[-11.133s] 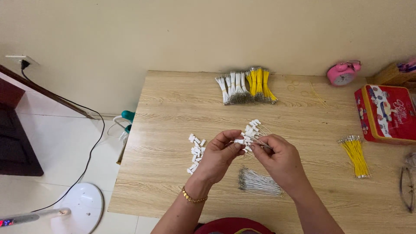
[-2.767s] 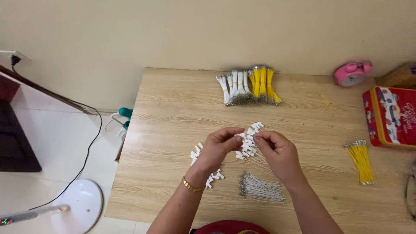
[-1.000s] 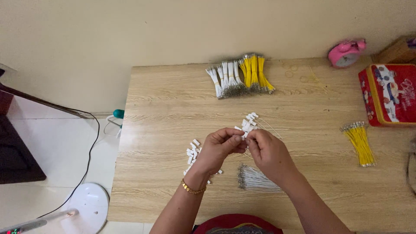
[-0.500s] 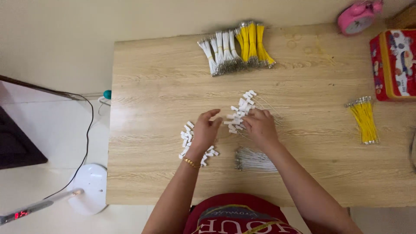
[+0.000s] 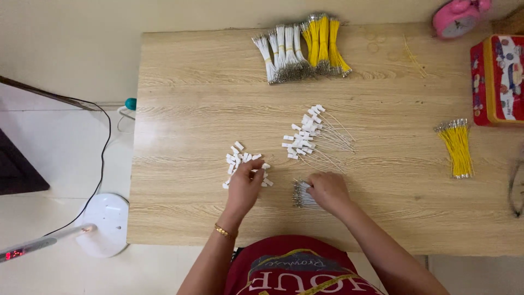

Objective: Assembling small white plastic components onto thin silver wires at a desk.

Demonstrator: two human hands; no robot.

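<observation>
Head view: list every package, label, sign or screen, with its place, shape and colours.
Tin box: table's right edge, rectangular, red with yellow border and a pictured lid.
Small display: bottom left, on a white lamp arm, glowing red digits.
Dark panel: left edge, black; whether it is a screen is unclear.

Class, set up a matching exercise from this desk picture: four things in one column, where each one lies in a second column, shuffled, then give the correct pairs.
Things
1. pink alarm clock
2. loose yellow wire bundle
3. small white connectors
4. red tin box

Places
A. under the fingers of the left hand
B. far right corner of the wooden table
C. right edge of the table, nearer than the clock
D. right side of the table, just nearer the person than the red tin

Pairs: 1-B, 2-D, 3-A, 4-C
</observation>
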